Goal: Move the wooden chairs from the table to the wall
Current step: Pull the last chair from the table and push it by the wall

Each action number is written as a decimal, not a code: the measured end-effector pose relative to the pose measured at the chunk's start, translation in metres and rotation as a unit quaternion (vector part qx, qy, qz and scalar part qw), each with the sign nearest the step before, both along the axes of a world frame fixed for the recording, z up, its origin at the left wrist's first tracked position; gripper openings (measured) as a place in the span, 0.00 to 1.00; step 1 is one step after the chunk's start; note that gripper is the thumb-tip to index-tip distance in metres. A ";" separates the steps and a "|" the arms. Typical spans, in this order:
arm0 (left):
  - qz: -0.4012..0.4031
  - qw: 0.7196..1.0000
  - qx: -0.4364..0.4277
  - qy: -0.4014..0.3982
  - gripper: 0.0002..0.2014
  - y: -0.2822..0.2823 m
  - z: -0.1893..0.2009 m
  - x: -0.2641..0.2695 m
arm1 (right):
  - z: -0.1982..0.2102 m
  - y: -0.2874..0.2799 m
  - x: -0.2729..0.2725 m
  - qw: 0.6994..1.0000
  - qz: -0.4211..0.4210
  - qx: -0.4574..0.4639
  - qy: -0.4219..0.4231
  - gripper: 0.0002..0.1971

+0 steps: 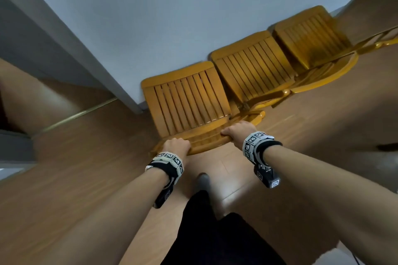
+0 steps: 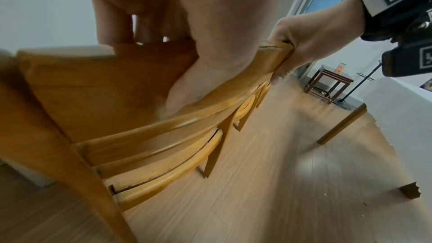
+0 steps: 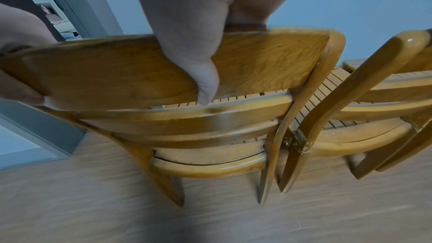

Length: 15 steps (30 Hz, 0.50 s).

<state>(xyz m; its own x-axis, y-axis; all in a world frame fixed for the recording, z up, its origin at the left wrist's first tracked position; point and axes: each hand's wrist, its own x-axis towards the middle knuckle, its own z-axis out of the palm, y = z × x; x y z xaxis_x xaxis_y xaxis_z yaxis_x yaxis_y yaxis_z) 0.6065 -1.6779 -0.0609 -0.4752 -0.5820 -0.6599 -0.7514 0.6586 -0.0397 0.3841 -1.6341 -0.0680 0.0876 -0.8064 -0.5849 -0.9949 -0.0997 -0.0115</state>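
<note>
Three wooden chairs with slatted seats stand in a row against the pale wall. The nearest chair faces the wall, its seat front close to the wall's corner. My left hand grips the left end of its top back rail, thumb pressed on the rail's rear face. My right hand grips the right end of the same rail, thumb down its back. The second chair stands right beside it, back posts almost touching. The third chair is farther right.
Wood-look floor all around. A doorway with a metal threshold strip opens left of the wall corner. In the left wrist view a table with a white cloth stands behind, with a small dark side table beyond. My foot is just behind the chair.
</note>
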 end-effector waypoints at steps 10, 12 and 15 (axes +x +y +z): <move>0.026 0.999 0.026 -0.025 0.09 0.003 -0.011 -0.036 | -0.016 -0.006 -0.037 0.998 0.047 0.019 -0.027 0.20; 0.037 0.998 0.026 -0.031 0.10 0.006 -0.011 -0.041 | -0.019 -0.006 -0.041 0.998 0.051 0.008 -0.033 0.20; 0.051 0.998 0.010 -0.028 0.10 0.007 -0.015 -0.051 | -0.023 -0.008 -0.053 0.998 0.056 -0.016 -0.039 0.18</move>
